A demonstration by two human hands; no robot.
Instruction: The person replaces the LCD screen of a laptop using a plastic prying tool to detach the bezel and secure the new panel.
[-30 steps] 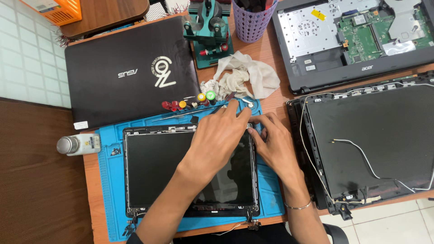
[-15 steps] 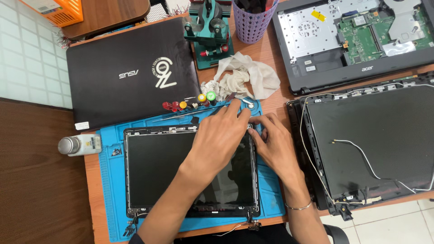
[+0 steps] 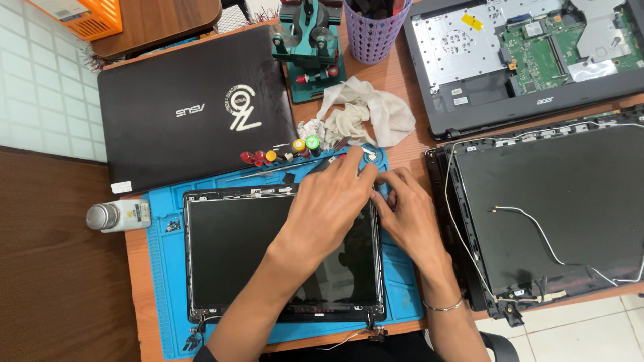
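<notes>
A laptop screen panel [image 3: 255, 255] in a black frame lies flat on a blue work mat [image 3: 161, 281]. My left hand [image 3: 329, 204] lies palm down over the panel's top right corner, its fingertips reaching the mat's upper edge beside a small round white piece [image 3: 369, 155]. My right hand [image 3: 410, 218] is next to it at the same corner, fingers curled against the frame's right edge and touching the left hand. What the curled fingers hold is hidden. A thin bracelet [image 3: 443, 307] is on the right wrist.
Behind the mat lie a closed black laptop [image 3: 188, 107], small colour-capped screwdrivers [image 3: 282, 155], a white rag [image 3: 365, 110], a green stand [image 3: 308, 47] and a purple basket [image 3: 376, 27]. An opened laptop base [image 3: 523, 60] and a black lid with white cables [image 3: 557, 208] are on the right, a small bottle [image 3: 117, 216] on the left.
Both hands stay at the panel's top right corner with only slight finger movement. Nothing else has moved.
</notes>
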